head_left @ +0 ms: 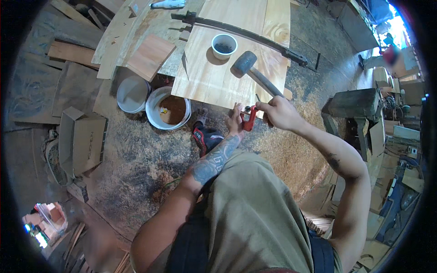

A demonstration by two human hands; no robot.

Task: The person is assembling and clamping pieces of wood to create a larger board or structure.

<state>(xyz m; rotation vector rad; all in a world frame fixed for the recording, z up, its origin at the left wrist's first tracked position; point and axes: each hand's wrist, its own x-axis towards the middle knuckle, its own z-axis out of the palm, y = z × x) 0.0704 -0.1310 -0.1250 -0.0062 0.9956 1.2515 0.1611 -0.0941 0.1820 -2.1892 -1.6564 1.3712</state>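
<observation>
A red metal clamp (249,119) is at the near edge of a pale wooden panel (205,79). My left hand (234,118) closes on the clamp's left side, its fingertips close to the panel edge. From the right, my right hand (281,113) pinches the clamp's upper right end between thumb and fingers. A mallet with a dark head (243,63) lies on the panel, its handle running toward my right hand, which hides the end. Farther back on the panel stands a white cup (224,46) of small dark pieces, perhaps fasteners.
A long dark bar clamp (241,31) crosses the panel. A reddish board (151,57) and white bottle (167,4) lie at the left. White buckets (133,94) and a cardboard box (82,141) stand on the floor. Sawdust (309,132) covers the floor to the right.
</observation>
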